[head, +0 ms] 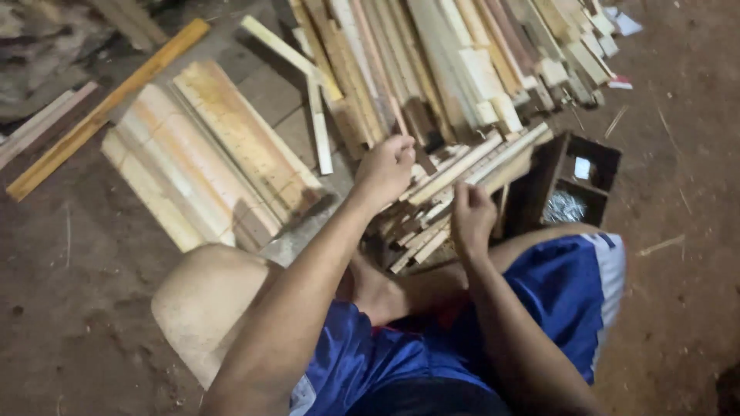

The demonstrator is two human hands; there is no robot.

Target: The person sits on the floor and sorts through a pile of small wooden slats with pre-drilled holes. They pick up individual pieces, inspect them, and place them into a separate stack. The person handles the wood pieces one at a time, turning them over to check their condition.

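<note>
Sitting low over a heap of wood, we have both hands in a bundle of thin slats [462, 166] that lies across our knees, just in front of the bigger pile of strips [432, 62] and touching a dark wooden box [574, 181] on the right.

Our left hand [385, 166] is curled shut around the upper end of a narrow stick [398, 115] that rises out of the bundle; the fingers wrap it fully. Our right hand [472, 216] is bent at the wrist, fingers pinched on the near slats, though exactly which slat it grips we cannot tell.

We judge these slats light, stiff and dry, likely rough and splintery at the edges rather than slippery, and thin enough to snap if levered against the stack. Holding one near an end, as the left hand does, lets it slide lengthwise; a grip nearer the middle would balance it better.

Both forearms reach forward and down, elbows bent, the left arm crossing over a pale stool [204, 308].
</note>
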